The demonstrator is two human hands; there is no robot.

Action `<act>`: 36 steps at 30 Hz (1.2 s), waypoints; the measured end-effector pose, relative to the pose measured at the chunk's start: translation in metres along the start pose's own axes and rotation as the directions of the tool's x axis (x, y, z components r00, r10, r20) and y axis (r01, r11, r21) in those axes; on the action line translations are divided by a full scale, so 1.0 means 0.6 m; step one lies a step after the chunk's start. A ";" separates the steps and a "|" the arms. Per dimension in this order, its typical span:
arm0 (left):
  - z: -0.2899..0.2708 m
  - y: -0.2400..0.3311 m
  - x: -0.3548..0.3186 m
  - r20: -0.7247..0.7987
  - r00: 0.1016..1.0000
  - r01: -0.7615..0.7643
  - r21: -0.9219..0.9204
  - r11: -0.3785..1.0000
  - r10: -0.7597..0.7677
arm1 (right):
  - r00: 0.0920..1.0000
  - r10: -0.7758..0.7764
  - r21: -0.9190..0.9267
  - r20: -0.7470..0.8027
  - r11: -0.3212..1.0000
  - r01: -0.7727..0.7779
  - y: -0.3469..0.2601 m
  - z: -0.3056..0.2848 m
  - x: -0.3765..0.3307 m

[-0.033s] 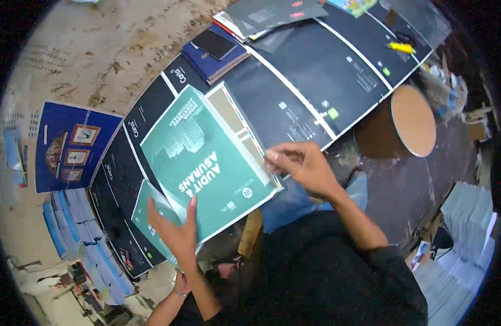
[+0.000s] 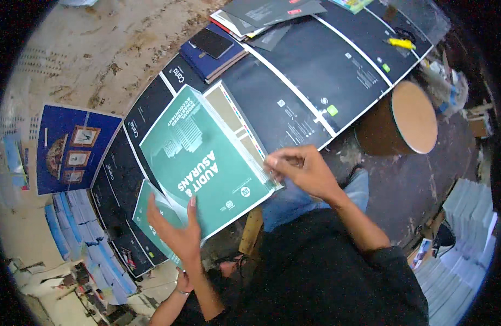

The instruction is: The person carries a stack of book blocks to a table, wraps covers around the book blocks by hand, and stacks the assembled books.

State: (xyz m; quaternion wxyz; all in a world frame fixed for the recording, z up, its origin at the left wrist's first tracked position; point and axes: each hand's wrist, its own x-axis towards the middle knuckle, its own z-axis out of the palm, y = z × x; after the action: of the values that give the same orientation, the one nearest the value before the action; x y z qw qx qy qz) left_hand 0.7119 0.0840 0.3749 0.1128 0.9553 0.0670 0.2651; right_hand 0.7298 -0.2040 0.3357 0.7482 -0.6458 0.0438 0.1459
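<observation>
A thick stack of green printed book covers (image 2: 179,146) lies aslant on the table. My left hand (image 2: 177,233) is at its lower left, fingers stretched apart and the thumb resting on the top cover. Beneath that hand lies a green flap (image 2: 147,214) with a curled edge. On the stack's right side, my right hand (image 2: 302,168) has thumb and fingers pinched together by the edge of a beige sheet with a coloured strip (image 2: 235,117). Whatever the pinch holds is too small to make out.
Black printed sheets (image 2: 294,81) cover the table. A phone (image 2: 212,43) rests on a blue book (image 2: 220,68); a yellow cutter (image 2: 401,43) lies farther right. A brown round stool (image 2: 416,119) stands right, paper stacks (image 2: 462,244) lower right. Another person's wristbanded hand (image 2: 183,282) shows lower left.
The whole view has shifted very slightly. Both hands stay at nearly the same places on the stack.
</observation>
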 end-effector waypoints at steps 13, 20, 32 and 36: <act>0.030 0.143 -0.058 0.382 0.788 -0.355 -0.358 0.864 0.482 | 0.997 0.063 0.284 0.035 0.956 -0.071 0.068 0.003 -0.039; 0.014 0.157 -0.040 0.486 0.732 -0.344 -0.342 0.874 0.478 | 0.996 0.027 0.286 0.089 0.957 -0.051 0.068 -0.004 -0.027; 0.013 0.143 -0.032 0.492 0.693 -0.387 -0.362 0.848 0.526 | 0.995 -0.032 0.155 0.094 0.988 0.017 0.061 -0.005 -0.024; 0.011 0.124 -0.024 0.496 0.638 -0.442 -0.389 0.808 0.589 | 0.972 -0.233 -0.174 0.014 0.957 0.232 0.021 0.015 -0.045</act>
State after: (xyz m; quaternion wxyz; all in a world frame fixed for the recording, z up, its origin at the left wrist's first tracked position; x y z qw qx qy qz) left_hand 0.7080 0.0085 0.3809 0.1574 0.9466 -0.2805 -0.0215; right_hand 0.6995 -0.1983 0.3321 0.7005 -0.7100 -0.0430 0.0579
